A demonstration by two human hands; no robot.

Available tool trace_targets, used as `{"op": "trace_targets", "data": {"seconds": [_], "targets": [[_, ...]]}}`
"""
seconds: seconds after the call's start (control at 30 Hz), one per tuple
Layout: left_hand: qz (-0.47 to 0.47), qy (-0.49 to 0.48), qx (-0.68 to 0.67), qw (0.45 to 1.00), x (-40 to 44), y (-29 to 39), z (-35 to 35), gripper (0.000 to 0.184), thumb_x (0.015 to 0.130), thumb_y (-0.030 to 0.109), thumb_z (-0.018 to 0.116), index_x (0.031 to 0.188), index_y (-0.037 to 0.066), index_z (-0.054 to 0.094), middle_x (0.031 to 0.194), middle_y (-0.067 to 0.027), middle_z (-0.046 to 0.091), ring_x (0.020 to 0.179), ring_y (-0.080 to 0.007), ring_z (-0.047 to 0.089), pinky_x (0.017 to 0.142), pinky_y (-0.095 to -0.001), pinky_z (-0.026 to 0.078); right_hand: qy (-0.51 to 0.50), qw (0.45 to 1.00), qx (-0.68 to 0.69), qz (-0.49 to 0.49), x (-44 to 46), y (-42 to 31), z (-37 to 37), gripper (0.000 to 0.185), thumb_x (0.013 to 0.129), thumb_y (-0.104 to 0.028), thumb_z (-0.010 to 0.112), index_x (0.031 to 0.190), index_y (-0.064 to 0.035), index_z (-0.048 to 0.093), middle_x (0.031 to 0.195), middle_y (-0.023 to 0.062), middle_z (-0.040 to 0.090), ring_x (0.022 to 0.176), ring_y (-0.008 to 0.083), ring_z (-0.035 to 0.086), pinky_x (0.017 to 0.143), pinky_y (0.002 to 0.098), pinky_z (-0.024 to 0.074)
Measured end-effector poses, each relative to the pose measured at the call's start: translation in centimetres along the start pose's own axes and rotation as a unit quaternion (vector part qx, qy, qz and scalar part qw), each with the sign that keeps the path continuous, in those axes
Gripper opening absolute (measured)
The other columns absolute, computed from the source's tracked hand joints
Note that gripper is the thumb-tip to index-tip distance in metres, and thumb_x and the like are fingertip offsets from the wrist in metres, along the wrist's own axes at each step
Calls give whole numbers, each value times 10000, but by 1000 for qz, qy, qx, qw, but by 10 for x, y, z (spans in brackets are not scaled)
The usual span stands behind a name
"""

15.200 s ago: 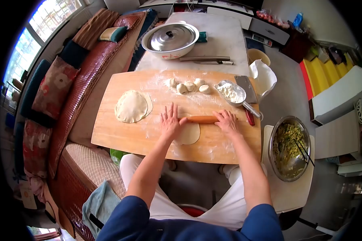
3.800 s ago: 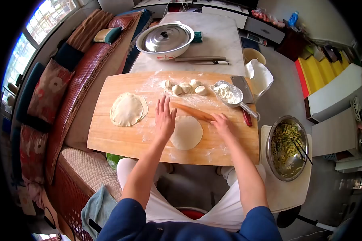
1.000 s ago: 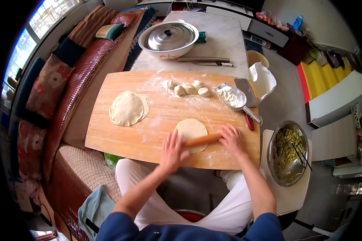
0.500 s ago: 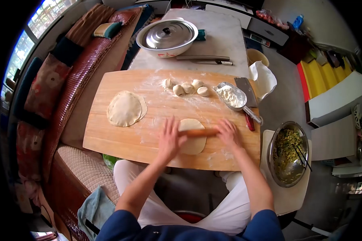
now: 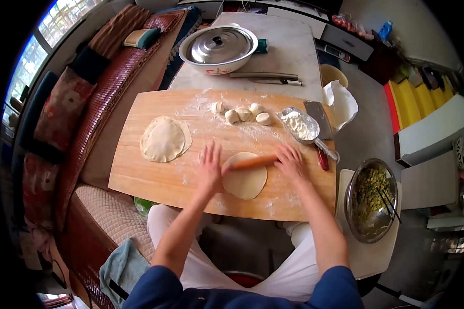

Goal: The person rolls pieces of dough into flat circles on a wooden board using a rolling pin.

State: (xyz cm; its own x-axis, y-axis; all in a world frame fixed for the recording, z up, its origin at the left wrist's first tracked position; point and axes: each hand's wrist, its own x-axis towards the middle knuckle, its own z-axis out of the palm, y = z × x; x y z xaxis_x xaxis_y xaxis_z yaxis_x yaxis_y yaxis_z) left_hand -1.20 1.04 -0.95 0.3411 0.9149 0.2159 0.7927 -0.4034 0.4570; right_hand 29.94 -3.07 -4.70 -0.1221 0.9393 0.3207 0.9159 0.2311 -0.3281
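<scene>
A thin round dough wrapper [image 5: 246, 184] lies flat on the floured wooden board [image 5: 154, 180]. Across its upper part rests a wooden rolling pin [image 5: 253, 162], tilted slightly with its right end farther from me. My right hand [image 5: 290, 162] is closed over that right end. At the dough's left edge, my left hand [image 5: 210, 170] has its fingers stretched out over the board, its thumb side beside the pin's left end; whether it touches the pin I cannot tell. Stacked rolled wrappers [image 5: 163, 140] lie at the left. Several small dough pieces [image 5: 242, 114] sit toward the back.
A metal scoop of flour [image 5: 301, 126] and a cleaver [image 5: 318, 116] lie at the board's right. Behind stand a lidded basin [image 5: 218, 49] and a knife [image 5: 276, 81]. A steel bowl of chopped filling [image 5: 371, 193] with chopsticks [image 5: 389, 203] stands at right.
The rolling pin has tilted, its left end now nearer me. My left hand has moved slightly left, off the pin's end. The dough has shifted a little left and looks turned.
</scene>
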Motion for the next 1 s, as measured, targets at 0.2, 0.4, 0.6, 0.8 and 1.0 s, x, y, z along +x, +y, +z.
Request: {"op": "trace_targets", "data": {"seconds": [0.2, 0.4, 0.6, 0.8, 1.0], "targets": [[57, -85, 22, 995, -84, 34, -25, 637, 916, 287, 653, 1464, 51, 430, 1583, -186, 307, 1456, -457, 244, 1163, -541, 274, -20, 997, 30, -66, -32, -21, -40, 469, 769, -178, 788, 1221, -211, 666, 1407, 39, 537, 1378, 339, 402, 1140, 518, 300], [-67, 97, 8, 993, 41, -26, -6, 596, 944, 284, 625, 1440, 18, 429, 1563, -211, 322, 1451, -442, 259, 1169, -523, 270, 33, 998, 35, -36, 56, 9, 32, 442, 813, -213, 759, 1244, -192, 664, 1434, 46, 520, 1392, 312, 390, 1155, 505, 294], [6, -48, 0, 999, -22, 23, -8, 680, 901, 336, 674, 1470, 67, 417, 1579, -155, 322, 1461, -393, 278, 1166, -515, 285, -7, 999, 24, -39, -13, 21, 1, 461, 797, -217, 769, 1233, -154, 633, 1464, 30, 489, 1408, 281, 378, 1179, 479, 278], [29, -68, 33, 997, -78, 35, -21, 726, 895, 285, 678, 1519, 97, 357, 1592, -157, 301, 1482, -387, 240, 1190, -521, 233, -67, 997, 15, -37, -61, -29, -57, 422, 775, -219, 769, 1166, -139, 634, 1213, 55, 621, 1166, 286, 555, 997, 456, 404], [-76, 15, -2, 997, -26, 52, 17, 748, 892, 354, 679, 1501, 51, 369, 1594, -164, 300, 1484, -384, 240, 1197, -519, 224, 82, 988, 80, 100, -62, -7, -83, 327, 825, -193, 719, 1111, -54, 644, 1032, 131, 661, 997, 352, 599, 877, 454, 454]]}}
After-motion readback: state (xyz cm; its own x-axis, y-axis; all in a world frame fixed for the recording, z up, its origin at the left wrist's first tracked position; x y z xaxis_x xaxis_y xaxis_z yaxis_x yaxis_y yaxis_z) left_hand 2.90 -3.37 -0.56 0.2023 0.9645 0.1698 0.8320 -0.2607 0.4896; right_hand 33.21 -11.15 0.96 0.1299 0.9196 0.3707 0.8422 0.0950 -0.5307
